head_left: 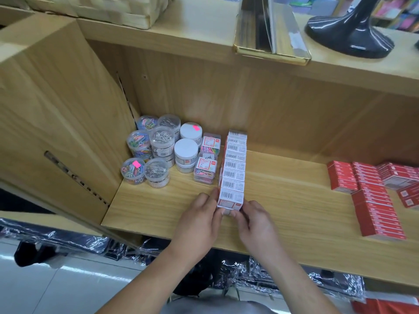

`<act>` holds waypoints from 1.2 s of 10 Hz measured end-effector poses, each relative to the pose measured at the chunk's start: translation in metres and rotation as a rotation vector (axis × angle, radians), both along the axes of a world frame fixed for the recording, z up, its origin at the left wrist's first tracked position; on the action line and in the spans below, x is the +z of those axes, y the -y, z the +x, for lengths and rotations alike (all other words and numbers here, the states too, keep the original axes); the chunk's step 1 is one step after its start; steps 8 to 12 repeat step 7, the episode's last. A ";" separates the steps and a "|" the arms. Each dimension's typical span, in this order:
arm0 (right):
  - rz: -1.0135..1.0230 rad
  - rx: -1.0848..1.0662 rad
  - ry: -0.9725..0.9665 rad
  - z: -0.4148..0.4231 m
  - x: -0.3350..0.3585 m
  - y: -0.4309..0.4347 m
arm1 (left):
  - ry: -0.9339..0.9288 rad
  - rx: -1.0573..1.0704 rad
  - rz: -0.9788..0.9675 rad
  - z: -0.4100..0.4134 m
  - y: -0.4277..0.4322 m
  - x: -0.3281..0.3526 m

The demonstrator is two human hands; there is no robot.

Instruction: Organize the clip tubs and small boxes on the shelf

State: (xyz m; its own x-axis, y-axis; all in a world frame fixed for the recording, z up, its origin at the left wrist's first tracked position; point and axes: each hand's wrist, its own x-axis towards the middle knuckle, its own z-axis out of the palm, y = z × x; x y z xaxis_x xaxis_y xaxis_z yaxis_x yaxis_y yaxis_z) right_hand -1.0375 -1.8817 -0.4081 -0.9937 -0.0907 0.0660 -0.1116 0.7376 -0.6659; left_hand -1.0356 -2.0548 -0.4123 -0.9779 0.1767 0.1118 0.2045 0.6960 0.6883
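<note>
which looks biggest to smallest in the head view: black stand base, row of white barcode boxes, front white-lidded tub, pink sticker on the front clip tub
1. black stand base (nearer the camera, so true size unsure)
2. row of white barcode boxes
3. front white-lidded tub
4. pink sticker

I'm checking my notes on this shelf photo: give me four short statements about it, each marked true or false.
1. The left hand and the right hand both grip the front box of the white row. True.
2. The clip tubs stand at the right end of the shelf. False: they stand at its left end.
3. Red boxes lie toward the right. True.
4. The white row runs side to side. False: it runs front to back.
</note>
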 end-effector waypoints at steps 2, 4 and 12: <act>-0.069 -0.015 0.072 -0.005 0.008 -0.004 | -0.025 -0.024 0.126 0.000 0.008 0.007; -0.170 -0.053 0.219 -0.001 0.018 -0.004 | -0.020 -0.002 0.213 0.005 0.021 0.005; -0.203 -0.201 0.288 0.015 0.023 0.001 | 0.005 0.005 0.188 0.019 0.040 0.005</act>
